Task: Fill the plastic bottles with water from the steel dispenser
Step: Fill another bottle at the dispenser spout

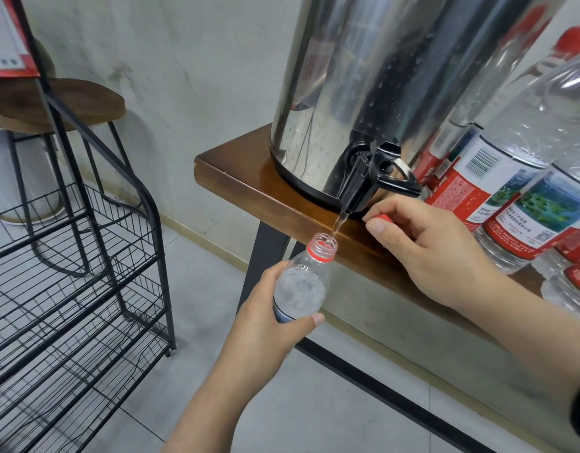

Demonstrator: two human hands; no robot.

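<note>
Head view, looking down at a water-filling station. A steel dispenser (380, 76) stands on a brown wooden table (249, 178), close to its left end. The black tap (373, 178) at the base of the dispenser juts over the table's front edge, and a thin stream of water (339, 223) falls from its spout.

The left hand (265, 315) grips a small clear plastic bottle (303, 282) around its body, thumb across the front, and holds it below the table edge and slightly tilted. The bottle's open neck, with a red ring beneath the thread, sits directly under the spout, and the stream enters it. The water level inside the bottle cannot be read clearly.

The right hand (432, 246) rests at the table's front edge just right of the tap, fingers curled, pinching a red cap (381, 218) between thumb and forefinger. It is not touching the tap lever.

To the right of the dispenser, several large clear bottles (510, 178) with red and white labels stand together on the table; one shows a red cap at its top.

At left, on the grey tiled floor, stands a black wire rack (69, 273) on castors, with a round wooden stool (63, 103) behind it against the pale wall.
</note>
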